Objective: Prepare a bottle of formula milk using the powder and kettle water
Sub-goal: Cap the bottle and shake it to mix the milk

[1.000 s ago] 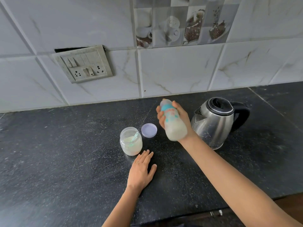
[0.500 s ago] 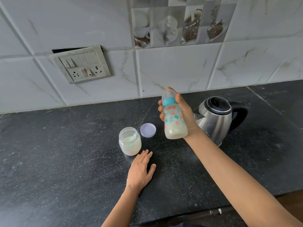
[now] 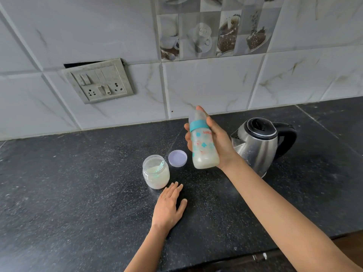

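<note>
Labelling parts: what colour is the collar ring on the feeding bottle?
Teal; the collar ring of the bottle shows best in the head view.

- We see a wide stretch of dark counter point(image 3: 68, 183) lying open to the left of the powder jar point(image 3: 156, 172), and more along the front edge between our forearms.
- The powder jar and its purple lid point(image 3: 177, 158) stand just beside each other with only a narrow gap.
- Our left hand point(image 3: 169, 207) lies flat just in front of the powder jar, closing that approach.
- Our right hand point(image 3: 220, 142) holds the bottle point(image 3: 204, 146) between the lid and the kettle point(image 3: 259, 146), filling that passage.
- The kettle's handle points right, with open counter beyond.
- The tiled wall point(image 3: 206, 85) closes the back.
</note>
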{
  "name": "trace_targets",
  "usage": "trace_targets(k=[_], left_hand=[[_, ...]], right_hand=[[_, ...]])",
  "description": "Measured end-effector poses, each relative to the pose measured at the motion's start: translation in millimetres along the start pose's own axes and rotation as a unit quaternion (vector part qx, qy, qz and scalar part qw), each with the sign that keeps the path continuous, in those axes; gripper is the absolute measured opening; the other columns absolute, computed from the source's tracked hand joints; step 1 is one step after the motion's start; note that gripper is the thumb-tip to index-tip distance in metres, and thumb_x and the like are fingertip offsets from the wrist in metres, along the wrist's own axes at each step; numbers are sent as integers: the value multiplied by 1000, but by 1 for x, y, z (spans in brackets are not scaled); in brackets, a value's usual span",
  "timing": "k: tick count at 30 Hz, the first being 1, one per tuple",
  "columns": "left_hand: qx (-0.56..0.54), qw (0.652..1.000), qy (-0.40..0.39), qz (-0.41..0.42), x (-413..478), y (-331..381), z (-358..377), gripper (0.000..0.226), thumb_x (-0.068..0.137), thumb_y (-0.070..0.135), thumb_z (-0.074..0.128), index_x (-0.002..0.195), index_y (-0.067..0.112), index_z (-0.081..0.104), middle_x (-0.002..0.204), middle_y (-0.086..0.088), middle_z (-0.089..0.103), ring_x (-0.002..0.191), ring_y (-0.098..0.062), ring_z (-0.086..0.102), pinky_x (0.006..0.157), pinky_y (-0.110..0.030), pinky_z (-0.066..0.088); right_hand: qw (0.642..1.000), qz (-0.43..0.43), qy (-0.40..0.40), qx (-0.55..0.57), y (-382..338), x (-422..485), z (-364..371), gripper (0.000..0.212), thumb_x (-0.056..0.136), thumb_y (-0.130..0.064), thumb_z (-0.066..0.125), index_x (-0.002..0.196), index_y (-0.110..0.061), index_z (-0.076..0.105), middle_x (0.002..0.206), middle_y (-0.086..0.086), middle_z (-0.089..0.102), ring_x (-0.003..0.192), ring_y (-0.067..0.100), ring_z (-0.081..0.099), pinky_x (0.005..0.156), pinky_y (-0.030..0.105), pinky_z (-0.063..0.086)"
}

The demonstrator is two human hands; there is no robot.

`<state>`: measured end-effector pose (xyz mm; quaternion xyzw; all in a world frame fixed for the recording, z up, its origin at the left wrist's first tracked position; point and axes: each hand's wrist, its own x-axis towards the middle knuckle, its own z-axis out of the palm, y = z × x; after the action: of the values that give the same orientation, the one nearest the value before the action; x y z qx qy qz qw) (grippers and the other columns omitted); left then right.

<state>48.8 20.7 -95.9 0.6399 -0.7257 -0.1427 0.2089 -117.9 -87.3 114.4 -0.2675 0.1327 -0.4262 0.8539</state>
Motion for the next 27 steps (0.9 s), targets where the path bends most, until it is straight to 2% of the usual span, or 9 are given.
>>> trace_targets(k=[1, 3, 6, 8, 11, 16, 20, 25, 27], left_hand=[[1, 1000, -1, 0, 0, 0, 0, 65, 92, 58, 26, 148, 26, 36, 156, 4, 31, 146, -9, 20, 120, -23, 7], [2, 1000, 1, 0, 1, -1, 1, 65, 92, 58, 27, 148, 26, 37, 156, 4, 32, 146, -9, 20, 120, -24, 8], [-1, 1000, 7, 0, 1, 0, 2, 64, 92, 56, 28, 146, 24, 39, 155, 2, 34, 146, -10, 23, 120, -25, 10], [-3, 1000, 8, -1, 0, 0, 2, 64, 92, 56, 29, 146, 23, 41, 154, 1, 35, 145, -11, 24, 120, -25, 10], [-5, 1000, 11, 0, 1, 0, 2, 63, 92, 55, 31, 145, 24, 41, 154, 1, 36, 145, -11, 25, 120, -26, 12], [0, 1000, 12, -1, 0, 0, 3, 62, 92, 55, 31, 146, 24, 41, 154, 1, 35, 145, -10, 24, 120, -25, 11], [-1, 1000, 12, 2, 1, -1, 3, 62, 93, 55, 31, 146, 25, 39, 155, 2, 35, 146, -10, 24, 121, -26, 12], [3, 1000, 12, 2, 0, -1, 3, 62, 93, 55, 30, 146, 24, 39, 155, 1, 35, 146, -10, 23, 121, -26, 12], [1, 1000, 11, 1, 0, -1, 3, 62, 93, 55, 30, 147, 25, 39, 155, 2, 33, 146, -9, 22, 121, -25, 10]], right_hand=[[1000, -1, -26, 8, -2, -2, 2, 41, 92, -36, 43, 133, -38, 46, 105, 14, 59, 80, 24, 63, 69, 33, 56], [999, -15, -13, 51, -6, 2, 11, 34, 89, -33, 50, 123, -35, 53, 103, 16, 57, 78, 25, 63, 68, 33, 57], [984, -55, 97, 140, -10, 10, 16, 21, 86, -29, 63, 103, -17, 57, 90, 16, 56, 70, 27, 62, 61, 35, 59], [991, -38, 95, 83, -8, 7, 15, 21, 92, -36, 54, 106, -21, 59, 93, 15, 56, 71, 24, 60, 59, 32, 58], [1000, -13, 18, -15, -4, -3, 12, 29, 92, -40, 44, 118, -33, 56, 97, 13, 60, 72, 21, 61, 59, 29, 54], [982, -54, 139, 117, -6, 8, 7, 23, 92, -33, 55, 99, -12, 56, 80, 12, 59, 65, 22, 62, 59, 28, 57], [1000, -2, 23, -20, 0, -6, 1, 34, 92, -35, 42, 126, -31, 47, 98, 13, 60, 71, 22, 60, 59, 29, 53], [988, -27, 113, 106, -3, 4, 0, 26, 92, -36, 54, 107, -14, 56, 85, 13, 61, 65, 23, 64, 57, 29, 57], [996, 1, 57, 68, -2, 0, -2, 27, 91, -34, 51, 115, -22, 55, 92, 14, 60, 68, 23, 62, 58, 29, 56]])
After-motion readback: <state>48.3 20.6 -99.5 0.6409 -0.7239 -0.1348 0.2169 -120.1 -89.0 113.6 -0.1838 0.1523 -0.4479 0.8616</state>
